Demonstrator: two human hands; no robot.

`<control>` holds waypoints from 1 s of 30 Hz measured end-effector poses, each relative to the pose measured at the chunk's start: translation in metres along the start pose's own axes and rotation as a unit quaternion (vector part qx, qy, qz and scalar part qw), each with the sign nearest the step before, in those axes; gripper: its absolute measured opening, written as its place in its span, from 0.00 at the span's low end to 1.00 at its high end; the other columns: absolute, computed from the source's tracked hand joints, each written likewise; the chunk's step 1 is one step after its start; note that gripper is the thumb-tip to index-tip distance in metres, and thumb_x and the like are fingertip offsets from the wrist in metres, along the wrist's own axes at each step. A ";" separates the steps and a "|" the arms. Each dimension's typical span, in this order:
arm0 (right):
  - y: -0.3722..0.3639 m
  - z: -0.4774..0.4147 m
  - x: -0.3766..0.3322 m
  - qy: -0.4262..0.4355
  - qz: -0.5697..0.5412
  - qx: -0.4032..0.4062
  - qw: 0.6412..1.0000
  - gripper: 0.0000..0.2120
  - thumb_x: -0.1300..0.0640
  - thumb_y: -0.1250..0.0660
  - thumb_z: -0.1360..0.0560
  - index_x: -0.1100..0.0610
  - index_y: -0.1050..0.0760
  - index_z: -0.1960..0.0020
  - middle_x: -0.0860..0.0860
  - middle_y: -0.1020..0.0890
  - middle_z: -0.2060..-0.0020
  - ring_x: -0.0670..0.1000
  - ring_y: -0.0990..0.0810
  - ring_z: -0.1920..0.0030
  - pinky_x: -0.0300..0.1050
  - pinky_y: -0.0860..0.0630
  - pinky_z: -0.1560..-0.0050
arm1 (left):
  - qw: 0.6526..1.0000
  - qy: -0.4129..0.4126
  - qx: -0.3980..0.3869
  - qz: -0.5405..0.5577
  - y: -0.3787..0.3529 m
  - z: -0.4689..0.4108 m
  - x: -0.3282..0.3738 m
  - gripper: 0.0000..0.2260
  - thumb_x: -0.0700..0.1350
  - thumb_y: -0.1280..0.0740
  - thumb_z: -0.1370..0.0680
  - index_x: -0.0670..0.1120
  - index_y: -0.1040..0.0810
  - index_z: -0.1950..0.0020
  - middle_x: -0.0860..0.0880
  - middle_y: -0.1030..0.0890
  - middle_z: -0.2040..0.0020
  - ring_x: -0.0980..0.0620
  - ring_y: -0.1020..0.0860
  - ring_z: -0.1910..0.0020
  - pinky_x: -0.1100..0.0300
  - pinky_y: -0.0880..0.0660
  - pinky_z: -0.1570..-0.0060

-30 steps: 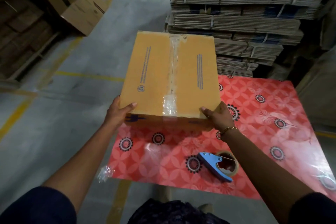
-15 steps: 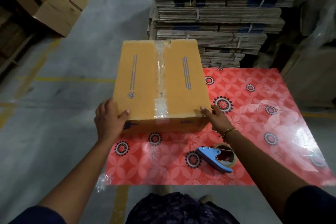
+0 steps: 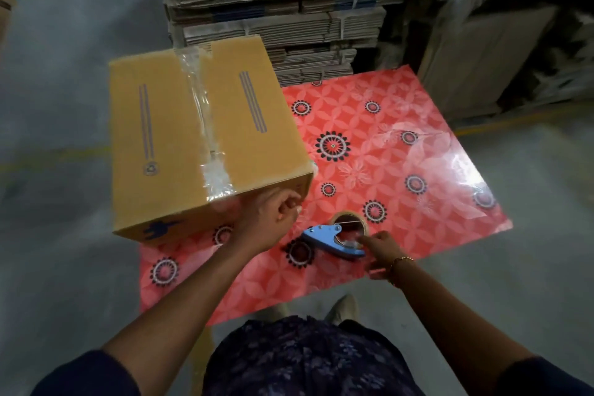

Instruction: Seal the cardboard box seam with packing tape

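Cardboard box (image 3: 205,138), its top seam under clear packing tape (image 3: 202,125), sits on the left part of a red patterned mat (image 3: 401,145). The left hand (image 3: 273,219), fingers curled, rests at the box's near right corner. The right hand (image 3: 382,251), fingers loosely bent, touches the blue tape dispenser (image 3: 334,239) lying nearby; blur hides any grip.

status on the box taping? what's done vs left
Done: the top seam of the cardboard box already carries a clear tape strip running end to end and folding over the near edge. In hand: the left hand rests at the box's near side; the right hand is at the blue tape dispenser on the red mat, grip unclear. Left: other seams aren't visible, so I can't confirm them.
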State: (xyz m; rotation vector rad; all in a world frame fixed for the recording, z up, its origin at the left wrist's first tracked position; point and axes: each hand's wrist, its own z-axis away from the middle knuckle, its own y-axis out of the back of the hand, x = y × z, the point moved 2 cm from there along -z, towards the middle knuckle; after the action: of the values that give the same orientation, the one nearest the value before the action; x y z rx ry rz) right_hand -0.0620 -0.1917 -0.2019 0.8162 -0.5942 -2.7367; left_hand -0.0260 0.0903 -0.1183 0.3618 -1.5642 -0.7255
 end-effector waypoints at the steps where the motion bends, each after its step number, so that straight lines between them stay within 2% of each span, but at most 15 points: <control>1: -0.008 0.000 0.006 -0.024 -0.033 -0.018 0.999 0.23 0.44 0.29 0.28 0.63 0.25 0.46 0.61 0.19 0.61 0.58 0.18 0.68 0.60 0.17 0.66 | 1.000 -0.002 -0.009 -0.005 -0.003 -0.001 0.001 0.09 0.48 0.29 0.22 0.51 0.18 0.42 0.53 0.17 0.50 0.55 0.20 0.54 0.58 0.23 0.52; 4: -0.027 0.004 0.008 -0.066 -0.161 -0.040 0.984 0.15 0.51 0.32 0.23 0.63 0.28 0.46 0.64 0.22 0.62 0.58 0.21 0.74 0.48 0.21 0.76 | 1.000 0.002 -0.021 -0.013 -0.010 0.001 0.004 0.08 0.51 0.30 0.21 0.51 0.17 0.44 0.54 0.16 0.51 0.56 0.20 0.57 0.58 0.23 0.54; 6: -0.030 0.003 0.005 -0.049 -0.188 -0.019 0.981 0.13 0.57 0.32 0.24 0.65 0.28 0.47 0.64 0.23 0.62 0.58 0.22 0.72 0.46 0.23 0.77 | 1.000 0.010 -0.024 -0.006 -0.010 0.003 0.004 0.10 0.55 0.32 0.22 0.53 0.17 0.46 0.55 0.16 0.52 0.56 0.19 0.57 0.56 0.22 0.54; 9: -0.021 0.004 -0.002 0.000 -0.184 0.033 0.982 0.08 0.60 0.30 0.27 0.61 0.28 0.56 0.62 0.24 0.63 0.57 0.22 0.68 0.42 0.23 0.79 | 0.998 0.052 -0.026 0.012 -0.003 0.006 -0.001 0.14 0.61 0.36 0.23 0.55 0.18 0.47 0.57 0.16 0.52 0.56 0.18 0.54 0.57 0.22 0.52; 11: -0.008 0.006 -0.016 0.062 -0.167 0.028 0.984 0.06 0.61 0.30 0.26 0.60 0.27 0.58 0.62 0.23 0.62 0.55 0.20 0.68 0.43 0.21 0.75 | 0.993 0.094 -0.001 0.070 0.004 0.006 -0.004 0.12 0.59 0.35 0.21 0.54 0.18 0.49 0.56 0.15 0.55 0.58 0.19 0.57 0.58 0.24 0.54; 13: 0.008 0.013 -0.045 0.127 -0.182 -0.024 0.975 0.04 0.66 0.34 0.24 0.61 0.27 0.57 0.62 0.23 0.63 0.52 0.20 0.70 0.43 0.20 0.73 | 0.972 0.152 0.032 0.177 0.011 0.003 -0.001 0.07 0.51 0.33 0.18 0.51 0.18 0.52 0.53 0.15 0.59 0.58 0.20 0.62 0.59 0.26 0.58; 15: 0.030 0.033 -0.087 0.187 -0.183 -0.093 0.961 0.05 0.69 0.35 0.24 0.64 0.25 0.49 0.61 0.22 0.60 0.51 0.18 0.68 0.43 0.19 0.69 | 0.928 0.238 0.036 0.284 0.019 -0.002 0.012 0.08 0.48 0.35 0.17 0.47 0.19 0.51 0.52 0.16 0.59 0.54 0.20 0.62 0.59 0.27 0.62; 16: 0.040 0.046 -0.110 0.225 -0.176 -0.128 0.950 0.09 0.68 0.34 0.25 0.64 0.24 0.45 0.59 0.21 0.59 0.50 0.18 0.67 0.44 0.19 0.67 | 0.896 0.284 0.004 0.340 0.021 -0.004 0.021 0.10 0.51 0.35 0.17 0.47 0.19 0.49 0.51 0.16 0.58 0.52 0.20 0.60 0.58 0.26 0.61; 18: 0.059 0.076 -0.156 0.304 -0.151 -0.187 0.922 0.16 0.65 0.32 0.27 0.63 0.24 0.40 0.55 0.19 0.59 0.48 0.18 0.65 0.43 0.19 0.64 | 0.818 0.336 -0.111 0.453 0.021 -0.005 0.049 0.20 0.59 0.38 0.19 0.45 0.18 0.40 0.47 0.15 0.51 0.47 0.19 0.54 0.52 0.21 0.53; 20: 0.073 0.102 -0.194 0.368 -0.119 -0.226 0.894 0.18 0.66 0.33 0.26 0.64 0.26 0.37 0.53 0.20 0.57 0.47 0.19 0.65 0.43 0.20 0.64 | 0.746 0.302 -0.219 0.551 0.019 -0.006 0.083 0.29 0.64 0.41 0.20 0.43 0.20 0.32 0.41 0.17 0.41 0.40 0.18 0.45 0.44 0.21 0.44; 22: 0.084 0.124 -0.222 0.415 -0.075 -0.244 0.873 0.18 0.67 0.33 0.28 0.65 0.26 0.38 0.55 0.21 0.55 0.49 0.19 0.61 0.44 0.20 0.63 | 0.699 0.240 -0.253 0.624 0.020 -0.011 0.122 0.31 0.62 0.44 0.20 0.40 0.23 0.30 0.36 0.19 0.35 0.36 0.17 0.42 0.42 0.20 0.44; 25: 0.100 0.145 -0.240 0.472 -0.052 -0.239 0.847 0.23 0.65 0.32 0.31 0.64 0.26 0.36 0.64 0.22 0.45 0.56 0.19 0.53 0.50 0.20 0.54 | 0.675 0.204 -0.162 0.690 0.019 -0.022 0.166 0.26 0.56 0.41 0.24 0.39 0.15 0.41 0.38 0.15 0.46 0.42 0.14 0.55 0.52 0.16 0.60; 27: 0.114 0.153 -0.239 0.497 -0.076 -0.211 0.838 0.23 0.62 0.31 0.30 0.59 0.25 0.35 0.61 0.21 0.40 0.53 0.19 0.49 0.48 0.21 0.50 | 0.680 0.177 -0.083 0.707 0.018 -0.029 0.179 0.24 0.54 0.41 0.23 0.38 0.17 0.40 0.38 0.15 0.49 0.43 0.14 0.57 0.54 0.16 0.60; 30: 0.134 0.154 -0.220 0.475 -0.149 -0.163 0.852 0.12 0.57 0.32 0.27 0.54 0.21 0.44 0.53 0.17 0.52 0.49 0.18 0.57 0.43 0.25 0.61 | 0.681 0.149 0.020 0.716 0.020 -0.043 0.185 0.24 0.54 0.45 0.19 0.37 0.20 0.38 0.39 0.15 0.51 0.43 0.14 0.58 0.54 0.17 0.59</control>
State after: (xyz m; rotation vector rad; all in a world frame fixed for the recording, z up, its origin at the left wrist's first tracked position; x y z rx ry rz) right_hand 0.0443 -0.1917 0.0783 2.0464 0.2191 -2.1065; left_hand -0.0066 -0.0198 0.0365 -0.7026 -1.0707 0.6025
